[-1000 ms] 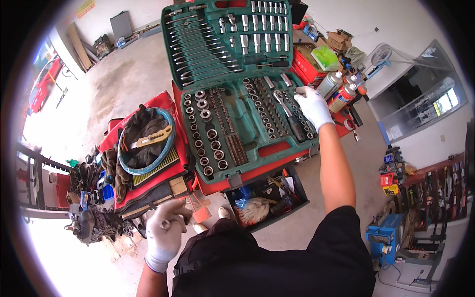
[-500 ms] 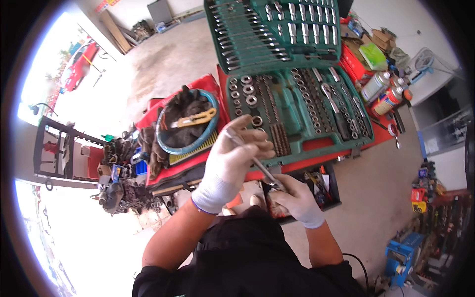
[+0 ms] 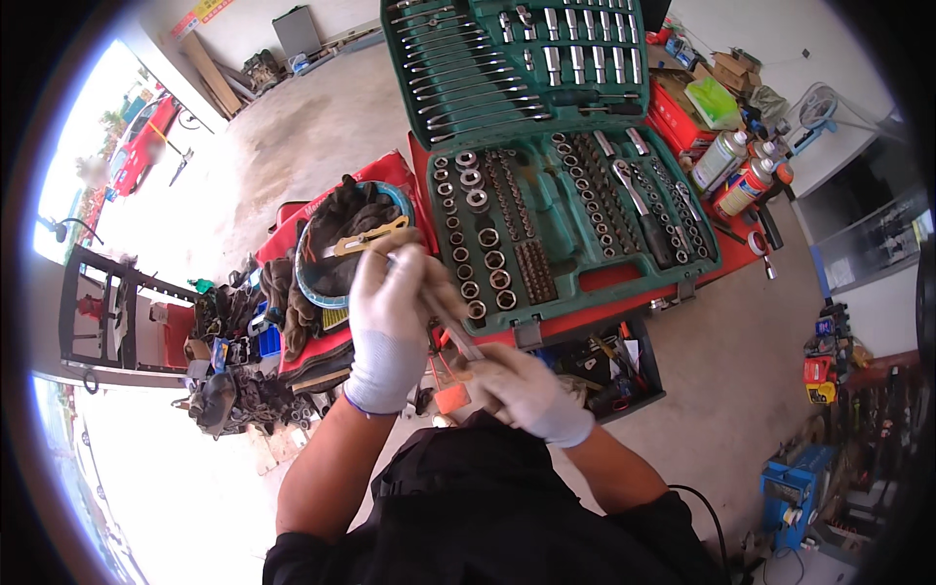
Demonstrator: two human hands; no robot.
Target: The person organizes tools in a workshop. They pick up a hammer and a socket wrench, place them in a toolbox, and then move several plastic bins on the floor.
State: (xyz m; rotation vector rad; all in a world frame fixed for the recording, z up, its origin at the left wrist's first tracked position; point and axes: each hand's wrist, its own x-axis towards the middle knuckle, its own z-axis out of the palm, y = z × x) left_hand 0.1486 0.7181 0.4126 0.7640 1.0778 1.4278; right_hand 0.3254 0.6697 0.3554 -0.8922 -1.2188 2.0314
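Note:
A slim silver wrench-like tool slants between my two white-gloved hands, its ends hidden in them and its exact kind unclear. My left hand is closed round its upper part, fingers partly blurred by motion. Lower and to the right, my right hand grips the other end. Just beyond them lies an open green socket set case; sockets and bits fill its base, while wrenches hang in the raised lid. A ratchet with a black handle sits in the base. Behind my left hand is a blue-rimmed bowl.
Dark gloves and a yellow utility knife lie in the bowl. Spray cans stand right of the case on the red bench top. An open drawer with tools juts out below. A blue machine stands lower right.
Both hands have moved left and away from the case with the tool between them, uncovering more sockets. My right hand has come closer to my left. The view has shifted slightly.

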